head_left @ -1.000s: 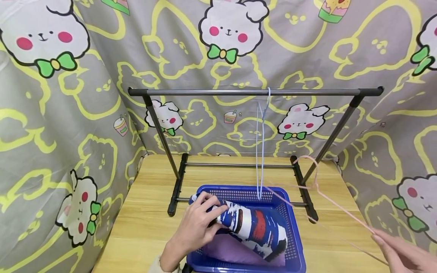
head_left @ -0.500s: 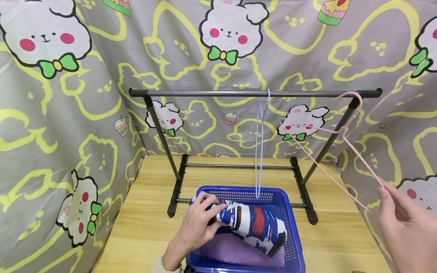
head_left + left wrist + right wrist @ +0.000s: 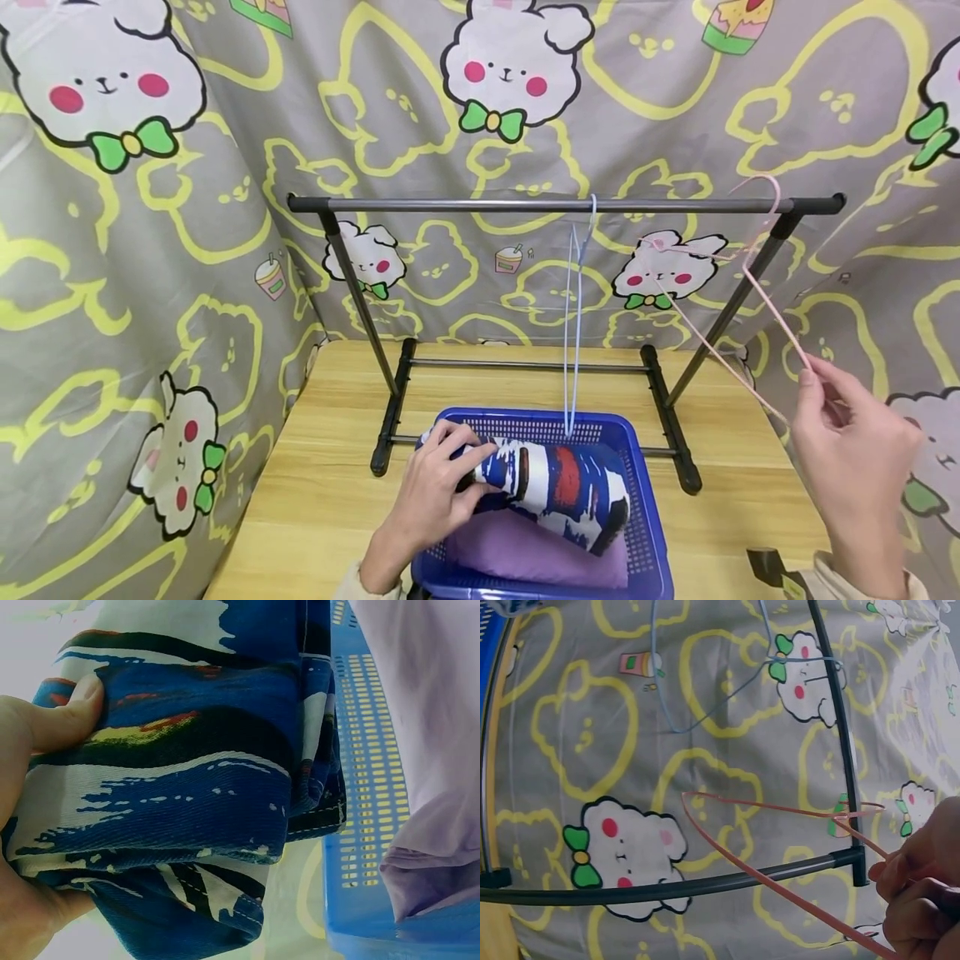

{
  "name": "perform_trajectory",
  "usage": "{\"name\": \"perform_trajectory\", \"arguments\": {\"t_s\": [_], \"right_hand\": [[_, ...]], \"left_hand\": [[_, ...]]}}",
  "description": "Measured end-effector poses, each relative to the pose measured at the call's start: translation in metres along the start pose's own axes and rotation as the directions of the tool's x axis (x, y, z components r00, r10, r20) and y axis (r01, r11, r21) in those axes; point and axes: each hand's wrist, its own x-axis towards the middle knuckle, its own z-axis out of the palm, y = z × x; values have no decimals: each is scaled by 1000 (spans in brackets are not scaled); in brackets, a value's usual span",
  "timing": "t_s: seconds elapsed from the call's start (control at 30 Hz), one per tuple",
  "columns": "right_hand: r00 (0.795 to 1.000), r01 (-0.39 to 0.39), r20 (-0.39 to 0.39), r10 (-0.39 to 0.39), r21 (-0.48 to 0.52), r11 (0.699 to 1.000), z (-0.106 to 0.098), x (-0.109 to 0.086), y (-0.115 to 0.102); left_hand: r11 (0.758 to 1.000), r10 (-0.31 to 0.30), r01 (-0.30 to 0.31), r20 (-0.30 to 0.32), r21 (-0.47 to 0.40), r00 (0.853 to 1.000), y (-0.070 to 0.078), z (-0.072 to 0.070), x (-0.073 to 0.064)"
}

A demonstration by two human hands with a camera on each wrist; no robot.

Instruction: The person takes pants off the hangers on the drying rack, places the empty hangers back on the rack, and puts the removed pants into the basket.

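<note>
My left hand (image 3: 431, 483) grips one end of a folded garment (image 3: 573, 492) printed in blue, white, red and black, held over a blue basket (image 3: 651, 500). Thumb on top and fingers beneath the folded fabric (image 3: 187, 772) show in the left wrist view. Off to the right, my right hand (image 3: 855, 458) pinches a pink wire hanger (image 3: 777, 316) by one sloping arm. The hanger's hook points up, overlapping the right end of the rack's bar in the head view. Under the printed garment, a purple cloth (image 3: 525, 550) lies in the basket.
A dark metal rack (image 3: 450, 203) stands on the wooden table (image 3: 315, 492) behind the basket. From its bar hangs a light blue hanger (image 3: 578, 333), its lower end reaching down to the basket's back rim. Patterned curtains (image 3: 420, 83) enclose the table at the back and sides.
My right hand has raised the pink hanger from low on the right to bar height, then shifted slightly left. My left hand stays in place; the garment's far end has sunk slightly.
</note>
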Motion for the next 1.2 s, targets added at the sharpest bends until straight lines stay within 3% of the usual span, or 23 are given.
{"name": "perform_trajectory", "arguments": {"t_s": [0.3, 0.67, 0.77, 0.93, 1.2], "right_hand": [[998, -55, 31, 56, -11, 998, 7, -7, 8], [995, 56, 82, -51, -65, 996, 1, -19, 7], [996, 91, 14, -91, -65, 994, -3, -23, 7], [991, 125, -59, -122, 40, 991, -8, -28, -5], [967, 213, 89, -239, 235, 948, -2, -51, -25]], "left_hand": [[1000, -8, 8, 3, -6, 1000, -1, 0, 4], [999, -51, 51, 23, -6, 998, -3, -1, 4], [998, -66, 66, 31, 0, 997, -4, -1, 3], [997, -78, 78, 35, 2, 996, -5, -1, 1], [997, -75, 75, 24, -7, 997, -4, 3, 0]]}}
